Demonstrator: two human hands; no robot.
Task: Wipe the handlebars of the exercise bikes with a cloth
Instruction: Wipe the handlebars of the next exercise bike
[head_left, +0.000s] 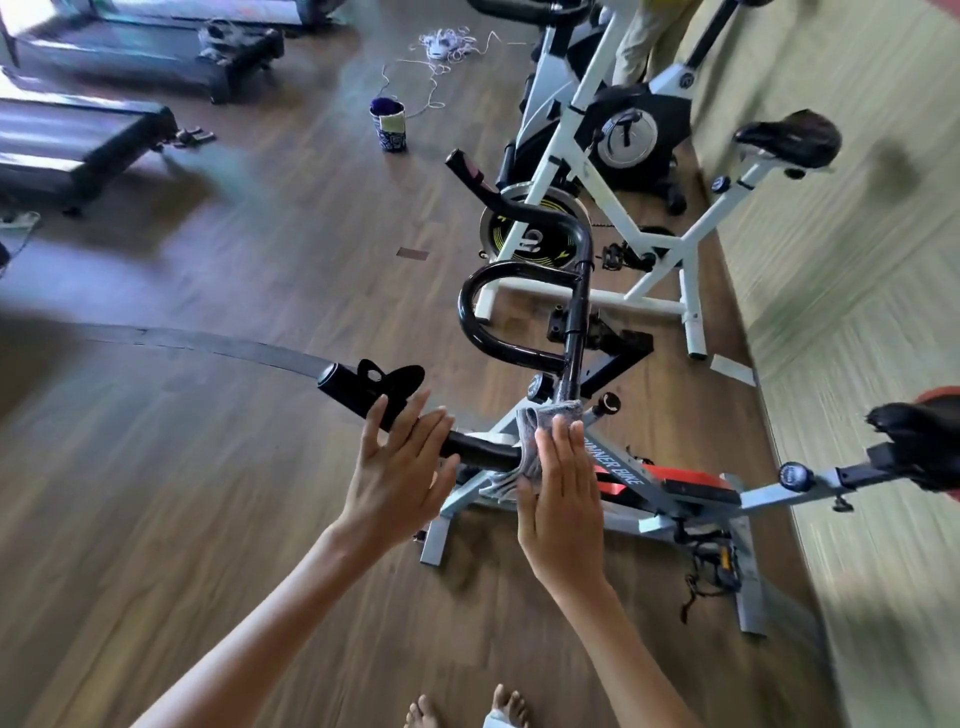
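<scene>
**Floor** (234, 519): dark wood planks; everything listed stands on it.

**Wall** (857, 260): pale green, running along the right side.

**Treadmills** (104, 140): two, black, side by side at upper left.

**Near bike** (779, 493): grey frame with a red and black panel, lettered "RUNNER BIKE". It stands beside the wall, with its black saddle (914, 441) at the right edge.

**Far bike** (660, 244): white frame, black and yellow flywheel, just beyond the near bike.

**Handlebar** (470, 312): belongs to the near bike. Black tube with a loop in the middle. The left grip runs from a capped end down to the bend by the stem.

**Left hand** (400, 467): fingers straight and spread, laid across the left grip, curled round nothing.

**Right hand** (561, 499): fingers straight and together, flat against the cloth, pressing it to the bar.

**Cloth** (540, 431): grey, draped over the handlebar at the bend, just right of the left hand. One end hangs below the bar.

**Cup** (388, 124): blue patterned, upright on the floor between the treadmills and the far bike.

**Cord** (447, 44): white tangle on the floor, beyond the cup.

**Feet** (467, 712): bare, at the bottom edge.
</scene>
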